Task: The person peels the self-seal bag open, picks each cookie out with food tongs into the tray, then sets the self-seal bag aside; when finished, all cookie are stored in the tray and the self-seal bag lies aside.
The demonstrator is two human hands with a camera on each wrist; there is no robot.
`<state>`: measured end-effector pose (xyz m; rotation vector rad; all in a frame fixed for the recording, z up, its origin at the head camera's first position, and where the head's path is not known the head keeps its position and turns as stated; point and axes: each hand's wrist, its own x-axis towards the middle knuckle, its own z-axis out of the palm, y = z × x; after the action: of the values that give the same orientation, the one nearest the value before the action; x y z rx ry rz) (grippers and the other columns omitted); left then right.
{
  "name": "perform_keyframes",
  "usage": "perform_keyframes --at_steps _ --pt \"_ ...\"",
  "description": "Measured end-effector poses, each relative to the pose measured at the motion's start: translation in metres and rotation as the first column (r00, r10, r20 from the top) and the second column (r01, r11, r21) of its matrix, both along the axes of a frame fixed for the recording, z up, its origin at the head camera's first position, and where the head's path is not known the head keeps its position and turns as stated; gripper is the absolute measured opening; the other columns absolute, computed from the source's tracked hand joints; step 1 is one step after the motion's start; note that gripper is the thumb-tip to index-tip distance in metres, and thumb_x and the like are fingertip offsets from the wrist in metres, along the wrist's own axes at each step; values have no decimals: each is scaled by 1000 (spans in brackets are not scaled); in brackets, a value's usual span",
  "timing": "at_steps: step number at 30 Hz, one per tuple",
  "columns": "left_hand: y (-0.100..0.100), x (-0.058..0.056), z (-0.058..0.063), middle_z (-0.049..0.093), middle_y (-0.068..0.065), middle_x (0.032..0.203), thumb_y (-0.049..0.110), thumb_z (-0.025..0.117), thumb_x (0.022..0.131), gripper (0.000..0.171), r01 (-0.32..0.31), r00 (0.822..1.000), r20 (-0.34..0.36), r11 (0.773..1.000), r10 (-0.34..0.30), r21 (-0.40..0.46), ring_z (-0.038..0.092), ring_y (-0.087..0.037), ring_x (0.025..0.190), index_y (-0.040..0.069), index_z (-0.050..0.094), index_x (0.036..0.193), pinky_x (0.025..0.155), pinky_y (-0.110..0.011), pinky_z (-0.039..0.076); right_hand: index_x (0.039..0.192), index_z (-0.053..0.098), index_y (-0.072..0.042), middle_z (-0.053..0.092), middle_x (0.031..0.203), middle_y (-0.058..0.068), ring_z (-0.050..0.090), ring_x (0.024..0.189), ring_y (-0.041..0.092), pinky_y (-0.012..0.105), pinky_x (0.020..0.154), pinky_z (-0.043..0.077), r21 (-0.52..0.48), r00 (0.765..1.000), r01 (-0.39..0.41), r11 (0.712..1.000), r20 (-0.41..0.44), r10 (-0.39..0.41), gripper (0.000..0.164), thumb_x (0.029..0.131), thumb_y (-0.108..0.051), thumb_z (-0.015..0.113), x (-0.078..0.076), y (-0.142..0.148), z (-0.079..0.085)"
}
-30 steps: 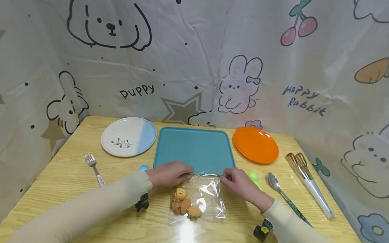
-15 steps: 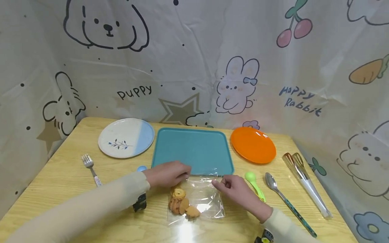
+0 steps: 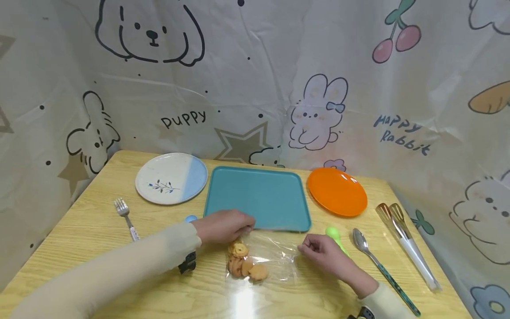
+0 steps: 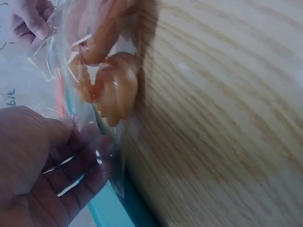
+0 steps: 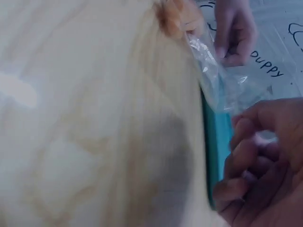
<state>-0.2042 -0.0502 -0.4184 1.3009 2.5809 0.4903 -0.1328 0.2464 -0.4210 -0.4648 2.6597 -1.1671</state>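
A clear plastic bag point(image 3: 275, 261) with several cookies point(image 3: 241, 261) in its left part is held close over the table, in front of the teal tray point(image 3: 256, 195). My left hand point(image 3: 225, 226) pinches the bag's upper left corner between thumb and fingers; the left wrist view shows the film point(image 4: 85, 127) at the thumb tip. On the other side, my right hand point(image 3: 328, 257) has its thumb and index finger pinched at the bag's right edge, its other fingers curled point(image 5: 236, 165). Cookies point(image 4: 116, 85) press against the film in the left wrist view.
Behind are a white and blue plate point(image 3: 169, 179) and an orange plate point(image 3: 336, 192). A fork point(image 3: 125, 217) lies left. To the right lie a green spoon point(image 3: 334, 234), a metal spoon point(image 3: 368, 250) and tongs point(image 3: 408, 243). A blue utensil end point(image 3: 191, 218) shows behind my left arm.
My right hand has shifted from the bag's upper right corner outward and closer to me, along its right edge. The left hand keeps its hold. The head view has swayed slightly.
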Motion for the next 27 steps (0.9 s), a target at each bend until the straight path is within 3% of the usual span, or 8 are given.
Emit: perform_keyframes --at_steps 5,9,12,16,21,24,27 --pt "3 -1 -1 39 8 69 19 47 103 21 -12 1000 -1 1000 12 -8 38 -5 65 12 54 85 60 -21 33 75 58 -6 46 61 -1 37 52 3 21 50 34 -18 990 136 991 36 -135 40 98 -39 55 8 -9 -4" --pt "4 -3 -2 41 9 69 18 48 103 20 -27 1000 2 1000 27 -5 40 -5 65 13 55 85 59 -20 35 69 55 -11 43 57 -5 35 50 2 19 47 31 55 980 198 979 22 -200 42 93 -45 61 15 -25 -4" --pt "4 -4 -2 44 9 70 18 48 103 19 -18 1000 1 1000 18 -4 42 -5 66 14 55 86 60 -20 36 68 55 -14 42 55 -8 35 49 0 18 45 32 86 989 146 986 -10 -146 35 92 -37 66 20 -31 -5" --pt "2 -4 -2 43 9 70 17 48 103 18 3 1000 -7 1000 -3 -8 41 -6 66 13 55 86 60 -21 36 71 55 -13 43 59 -8 36 52 -3 17 48 35 52 1000 7 999 -18 -6 29 94 -28 63 22 -23 -5" --pt "0 -3 -1 42 9 70 18 48 103 20 8 1000 -15 1000 -8 1 41 -6 67 13 54 85 61 -21 36 72 53 -11 40 62 -10 35 54 -4 17 51 35 5 989 -145 989 30 145 32 97 -30 60 23 1 -2" --pt "2 -2 0 42 10 70 18 47 103 20 15 1000 -19 1000 -16 -6 41 -6 67 15 54 84 62 -21 36 72 51 -6 39 59 -9 34 51 -3 19 48 35 -35 983 -156 987 92 158 37 99 -31 54 24 8 -1" --pt "3 -1 2 42 10 69 19 47 103 21 6 1000 0 1000 -6 -18 40 -5 66 17 52 82 60 -21 35 73 52 -4 39 57 -7 35 49 -1 20 47 35 -41 984 -74 996 160 80 42 100 -37 53 27 5 -2"
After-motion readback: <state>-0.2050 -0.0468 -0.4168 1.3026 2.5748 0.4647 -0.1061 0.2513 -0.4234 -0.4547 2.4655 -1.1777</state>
